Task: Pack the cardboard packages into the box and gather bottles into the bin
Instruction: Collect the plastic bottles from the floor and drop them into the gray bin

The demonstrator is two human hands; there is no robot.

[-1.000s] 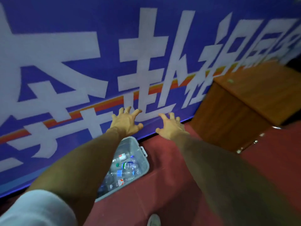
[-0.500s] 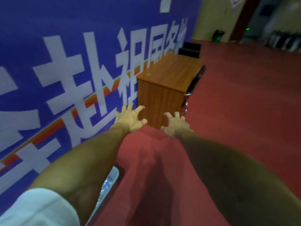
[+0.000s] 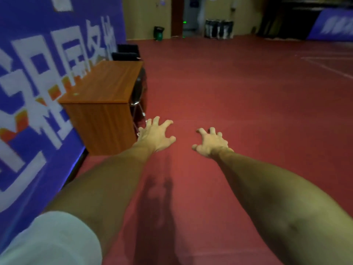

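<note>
hovering over the floor (image 3: 238, 88), left grip (image 3: 155, 134) and right grip (image 3: 210, 143) are released, empty; no bottle, bin, box or package in view. risk: left grip clipping the worktop's (image 3: 107, 81) near corner.

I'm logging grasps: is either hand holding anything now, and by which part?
Nothing is held. The left hand and the right hand are stretched out above the red floor, fingers spread, both empty.
</note>
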